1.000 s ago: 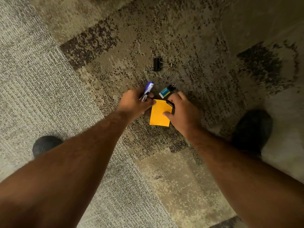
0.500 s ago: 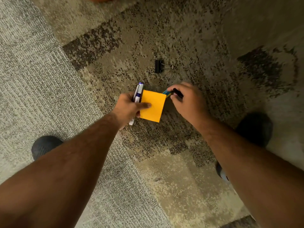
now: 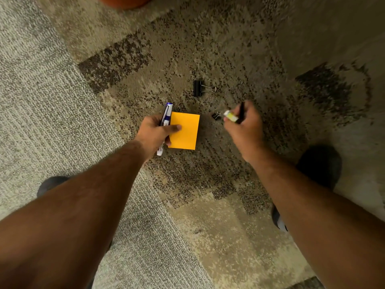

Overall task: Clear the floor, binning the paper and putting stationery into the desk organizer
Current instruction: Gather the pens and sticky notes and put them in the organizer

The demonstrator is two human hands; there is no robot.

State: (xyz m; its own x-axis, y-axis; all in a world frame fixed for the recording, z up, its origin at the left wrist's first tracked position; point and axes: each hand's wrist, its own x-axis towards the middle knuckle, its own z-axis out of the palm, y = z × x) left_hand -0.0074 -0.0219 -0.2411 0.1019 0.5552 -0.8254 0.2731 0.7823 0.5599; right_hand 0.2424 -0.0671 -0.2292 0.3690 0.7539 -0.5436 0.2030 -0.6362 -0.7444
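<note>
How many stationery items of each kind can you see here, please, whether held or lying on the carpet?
Binder clips: 2, large and small, both on the carpet
Pens: 2, blue-and-white and black
Sticky note pads: 1
Erasers: 1
Total: 6

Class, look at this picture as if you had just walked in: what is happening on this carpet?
A person is bending over the carpet, picking up dropped stationery. The left hand holds a blue-and-white pen together with an orange sticky-note pad. The right hand grips a small eraser and a thin black item, hard to identify. Two binder clips still lie on the floor: a large one farther away and a small one right beside the right hand.
</note>
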